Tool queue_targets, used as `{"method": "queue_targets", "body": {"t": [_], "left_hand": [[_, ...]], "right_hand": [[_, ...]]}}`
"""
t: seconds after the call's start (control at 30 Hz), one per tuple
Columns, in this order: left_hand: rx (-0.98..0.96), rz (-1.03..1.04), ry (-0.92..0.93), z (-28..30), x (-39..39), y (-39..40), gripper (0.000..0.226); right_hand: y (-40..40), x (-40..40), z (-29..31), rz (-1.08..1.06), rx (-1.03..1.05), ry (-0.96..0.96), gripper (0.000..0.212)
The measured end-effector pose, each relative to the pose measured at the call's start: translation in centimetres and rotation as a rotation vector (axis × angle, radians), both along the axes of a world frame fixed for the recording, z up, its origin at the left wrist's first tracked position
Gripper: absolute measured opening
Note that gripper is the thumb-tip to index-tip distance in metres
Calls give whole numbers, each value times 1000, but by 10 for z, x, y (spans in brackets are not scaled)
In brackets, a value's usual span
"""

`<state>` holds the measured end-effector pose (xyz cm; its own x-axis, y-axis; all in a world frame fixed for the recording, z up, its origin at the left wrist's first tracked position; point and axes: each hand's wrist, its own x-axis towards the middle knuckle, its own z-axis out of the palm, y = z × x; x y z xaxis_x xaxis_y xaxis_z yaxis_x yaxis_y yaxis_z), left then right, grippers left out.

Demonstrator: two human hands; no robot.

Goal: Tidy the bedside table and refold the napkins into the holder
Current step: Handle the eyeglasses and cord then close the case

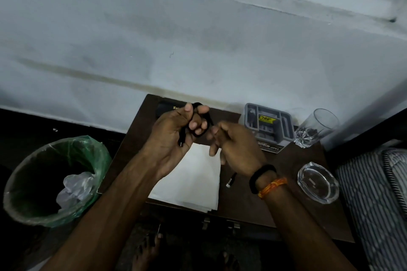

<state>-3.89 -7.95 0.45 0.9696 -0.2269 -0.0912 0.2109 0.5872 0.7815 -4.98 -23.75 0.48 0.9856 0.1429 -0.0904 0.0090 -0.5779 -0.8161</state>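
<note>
Left hand [174, 136] fingers curl around a coiled black cable [203, 125], partly hidden; right hand [233, 147] fingers blurred, loosely curled beside it over white napkins [193, 182].

The bedside table [286, 167] is dark brown. On it lie white napkins [193, 180], a grey holder [269, 124] with a yellow label [267, 119], and a clear glass [317, 127]. The cable [203, 126] is black. The bin [50, 180] has a green liner. One wristband [262, 177] is black, the thread [272, 187] orange. The bedding [374, 200] is striped grey and white.
</note>
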Motion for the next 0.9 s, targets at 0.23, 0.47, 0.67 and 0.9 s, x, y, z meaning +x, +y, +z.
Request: {"method": "queue_targets", "body": {"t": [0.23, 0.47, 0.67, 0.9], "left_hand": [[256, 132, -112, -15, 7, -1, 34], [722, 161, -239, -17, -3, -6, 29], [882, 32, -289, -20, -2, -4, 27], [729, -104, -251, -14, -3, -8, 39]], "right_hand": [[27, -13, 4, 282, -439, -48, 16], [21, -22, 21, 370, -565, -309, 23], [10, -17, 17, 291, -590, -488, 12], [-4, -10, 16, 209, -484, -623, 1]]}}
